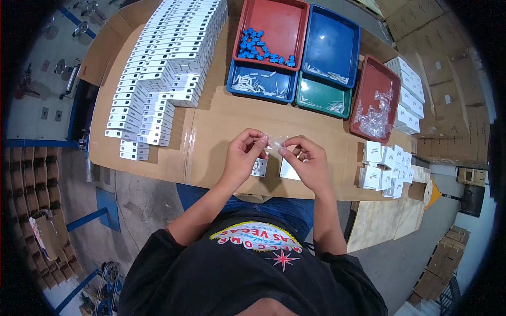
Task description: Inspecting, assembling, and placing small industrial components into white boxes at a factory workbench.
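Both hands meet over the front of a cardboard-covered table [221, 131]. My left hand [243, 155] and my right hand [305, 158] pinch a small clear plastic bag [274, 143] between their fingertips, one at each end. Under the hands lie two small white boxes: one [259, 167] below my left hand, the other [289, 171] below my right palm.
Rows of small white boxes [158, 68] are stacked at the left. At the back stand a red tray with blue parts [263, 47], blue trays [332, 42] and a green tray [322, 97] with white parts, and a red tray with clear bags [375, 110]. Loose white boxes [387, 168] lie at the right.
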Action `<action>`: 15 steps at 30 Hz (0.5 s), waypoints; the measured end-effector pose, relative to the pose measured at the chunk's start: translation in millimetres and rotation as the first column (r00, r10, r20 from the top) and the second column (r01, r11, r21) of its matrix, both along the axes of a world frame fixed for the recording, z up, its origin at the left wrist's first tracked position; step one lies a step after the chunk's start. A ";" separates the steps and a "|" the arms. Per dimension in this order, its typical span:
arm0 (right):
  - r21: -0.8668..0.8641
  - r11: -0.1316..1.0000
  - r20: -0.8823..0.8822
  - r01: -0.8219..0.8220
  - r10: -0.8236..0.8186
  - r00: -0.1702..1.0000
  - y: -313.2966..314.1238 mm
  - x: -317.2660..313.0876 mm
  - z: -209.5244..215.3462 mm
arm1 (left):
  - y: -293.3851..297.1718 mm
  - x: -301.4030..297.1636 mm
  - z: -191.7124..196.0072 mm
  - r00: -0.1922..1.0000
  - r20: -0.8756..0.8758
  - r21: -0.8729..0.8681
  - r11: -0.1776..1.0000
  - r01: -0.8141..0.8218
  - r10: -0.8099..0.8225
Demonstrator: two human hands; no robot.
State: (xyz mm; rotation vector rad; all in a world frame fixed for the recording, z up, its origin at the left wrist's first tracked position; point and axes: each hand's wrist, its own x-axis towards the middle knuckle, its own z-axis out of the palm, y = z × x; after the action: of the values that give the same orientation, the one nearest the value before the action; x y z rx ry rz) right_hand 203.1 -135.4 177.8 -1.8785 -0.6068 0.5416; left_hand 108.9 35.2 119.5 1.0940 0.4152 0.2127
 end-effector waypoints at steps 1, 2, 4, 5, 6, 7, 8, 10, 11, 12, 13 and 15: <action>-0.001 1.000 0.000 -0.004 0.004 1.000 -0.2 -0.1 -5.3 | -0.1 -0.7 -2.2 1.000 0.000 -0.001 1.000 -0.004 0.004; 0.074 0.996 -0.034 0.040 -0.037 0.999 0.0 0.1 -11.8 | 0.0 -0.5 -3.6 1.000 0.023 0.010 1.000 -0.020 0.020; 0.146 0.986 -0.069 0.085 -0.075 0.995 -0.9 0.3 -15.7 | -1.0 0.0 -3.6 0.998 0.049 0.019 0.999 -0.037 0.036; 0.174 0.979 -0.132 0.109 -0.086 0.988 0.7 -0.7 -13.9 | -2.1 0.4 -2.4 0.996 0.073 0.039 0.998 -0.049 0.046; 0.199 0.971 -0.194 0.134 -0.095 0.976 1.5 -1.4 -11.8 | -2.6 0.8 -1.7 0.994 0.096 0.058 0.996 -0.061 0.056; 0.198 0.971 -0.193 0.134 -0.095 0.977 1.5 -2.0 -8.9 | -1.9 1.2 -1.6 0.994 0.098 0.057 0.996 -0.061 0.056; 0.197 0.975 -0.131 0.103 -0.078 0.988 1.4 -3.0 -5.5 | -0.9 0.9 -1.6 0.994 0.096 0.065 0.996 -0.055 0.049; 0.192 0.979 -0.068 0.069 -0.057 0.996 3.5 -1.4 -2.0 | 2.2 0.7 -1.7 0.995 0.093 0.072 0.996 -0.053 0.046; 0.171 0.984 0.012 0.052 -0.054 0.998 5.4 1.8 -0.9 | 3.5 1.2 -1.8 0.996 0.076 0.070 0.997 -0.042 0.037; 0.149 0.988 0.092 0.035 -0.049 0.995 6.3 3.5 -0.5 | 4.0 1.4 -1.7 0.998 0.059 0.068 0.997 -0.032 0.028; 0.147 0.989 0.092 0.035 -0.049 0.995 5.2 3.4 -1.1 | 2.7 1.6 -1.4 0.998 0.060 0.067 0.997 -0.032 0.028; 0.180 0.980 -0.031 0.082 -0.078 0.996 2.7 2.3 -3.6 | 0.2 0.2 0.2 0.999 0.037 0.051 0.998 -0.026 0.024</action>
State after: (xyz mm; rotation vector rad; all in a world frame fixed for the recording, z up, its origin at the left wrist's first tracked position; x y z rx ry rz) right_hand 205.3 -132.7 174.2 -1.7145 -0.5438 0.4411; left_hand 109.2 35.5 119.8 1.1339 0.3926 0.2662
